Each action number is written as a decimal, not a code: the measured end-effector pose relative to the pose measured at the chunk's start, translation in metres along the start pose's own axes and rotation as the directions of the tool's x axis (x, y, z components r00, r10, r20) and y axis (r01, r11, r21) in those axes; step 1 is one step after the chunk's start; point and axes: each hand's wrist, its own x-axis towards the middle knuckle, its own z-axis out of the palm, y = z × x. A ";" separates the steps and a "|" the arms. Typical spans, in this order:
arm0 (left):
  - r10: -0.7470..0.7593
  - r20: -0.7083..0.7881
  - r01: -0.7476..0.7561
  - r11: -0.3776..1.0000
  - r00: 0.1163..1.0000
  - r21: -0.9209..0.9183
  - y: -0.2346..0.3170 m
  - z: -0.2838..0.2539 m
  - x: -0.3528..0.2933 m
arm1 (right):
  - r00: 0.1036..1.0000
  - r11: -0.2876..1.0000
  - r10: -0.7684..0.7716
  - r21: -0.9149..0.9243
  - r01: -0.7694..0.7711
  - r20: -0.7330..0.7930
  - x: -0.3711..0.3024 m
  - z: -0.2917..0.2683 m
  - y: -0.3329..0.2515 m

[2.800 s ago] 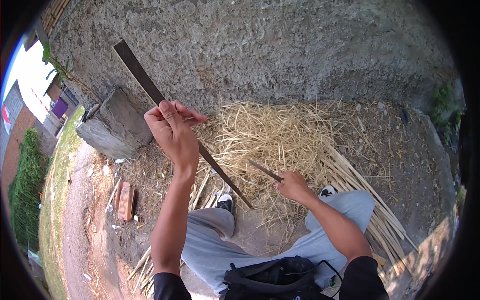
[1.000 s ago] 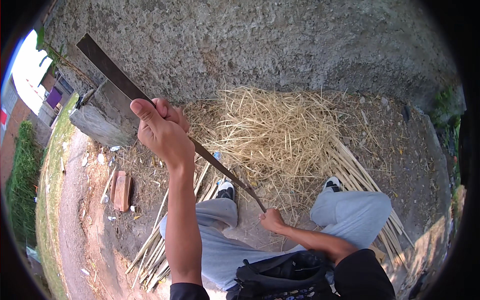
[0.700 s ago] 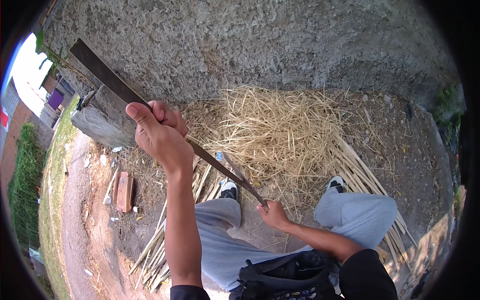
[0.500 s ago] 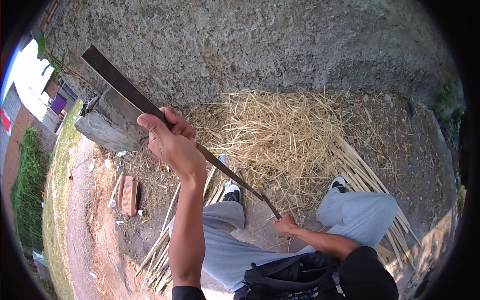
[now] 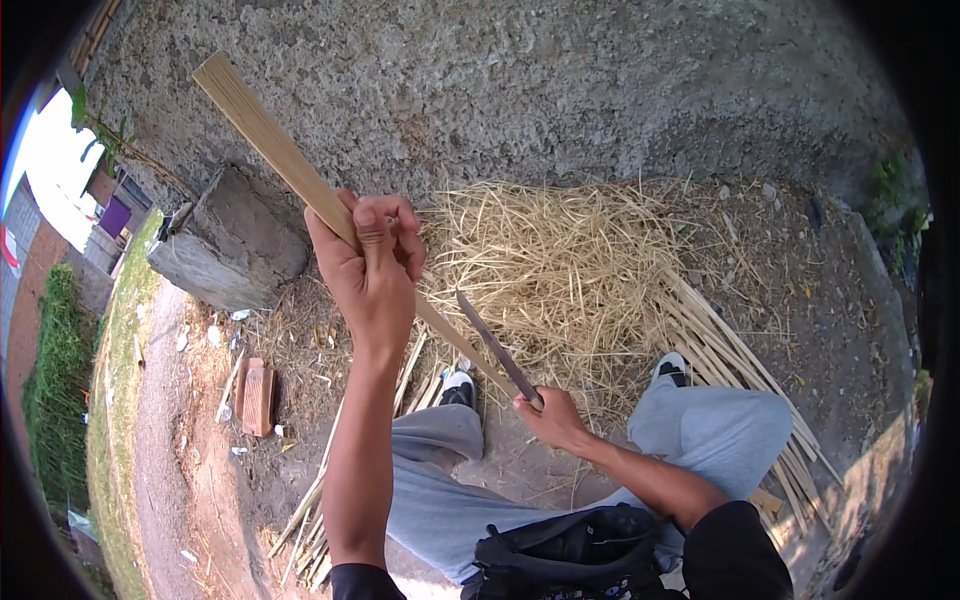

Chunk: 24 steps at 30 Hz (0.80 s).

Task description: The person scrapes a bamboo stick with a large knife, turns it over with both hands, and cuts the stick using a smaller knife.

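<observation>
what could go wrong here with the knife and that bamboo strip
The knife in the right hand lies against the bamboo strip with its tip toward the left hand; a slip could cut those fingers. The strip's lower end sits over the knees, so a downward slip might reach a leg.

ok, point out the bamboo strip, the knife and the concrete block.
bamboo strip (image 5: 262, 128), head view, flat face above the left hand.
knife (image 5: 492, 340), head view, mid-blade.
concrete block (image 5: 235, 240), head view, its top face.
</observation>
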 end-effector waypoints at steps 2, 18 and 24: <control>-0.050 -0.004 0.050 0.999 0.999 0.008 -0.004 -0.002 -0.005 | 0.999 0.999 -0.041 -0.023 0.041 -0.007 -0.004 0.001 -0.014; -0.037 -0.094 0.019 0.984 0.995 -0.179 -0.001 0.006 -0.013 | 0.986 0.943 0.152 -0.307 -0.127 0.061 -0.012 0.028 0.099; -0.039 -0.096 0.029 0.994 0.995 -0.109 -0.002 -0.006 -0.016 | 0.993 0.989 0.039 -0.148 -0.022 0.115 -0.007 0.014 0.000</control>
